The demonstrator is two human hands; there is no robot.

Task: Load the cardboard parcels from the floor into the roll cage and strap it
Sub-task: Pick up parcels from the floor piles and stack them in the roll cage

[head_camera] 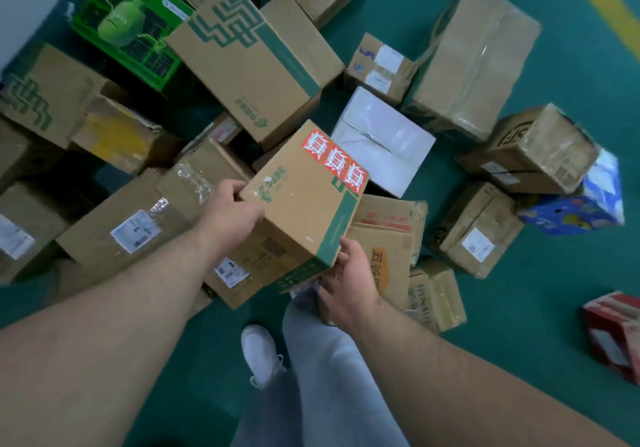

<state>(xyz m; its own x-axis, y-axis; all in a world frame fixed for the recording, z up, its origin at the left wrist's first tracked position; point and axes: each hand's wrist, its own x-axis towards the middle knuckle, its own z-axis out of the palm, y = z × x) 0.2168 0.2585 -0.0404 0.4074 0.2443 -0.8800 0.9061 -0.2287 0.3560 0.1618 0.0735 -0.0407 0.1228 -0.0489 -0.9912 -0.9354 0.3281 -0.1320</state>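
Note:
A brown cardboard parcel [304, 204] with green print and three red stickers is lifted above the pile, tilted. My left hand [235, 209] grips its left upper edge. My right hand [349, 273] holds its lower right corner from beneath, fingers curled round the green-banded edge. Several more cardboard parcels lie scattered on the green floor [540, 308] around and under it. No roll cage or strap is in view.
A large green-printed box [249, 59] lies behind, a white parcel [381, 138] to the right, a green toy box [128, 27] at top left, a blue box [581, 204] and a red box [616, 332] at right. My leg and white shoe [259, 349] stand below.

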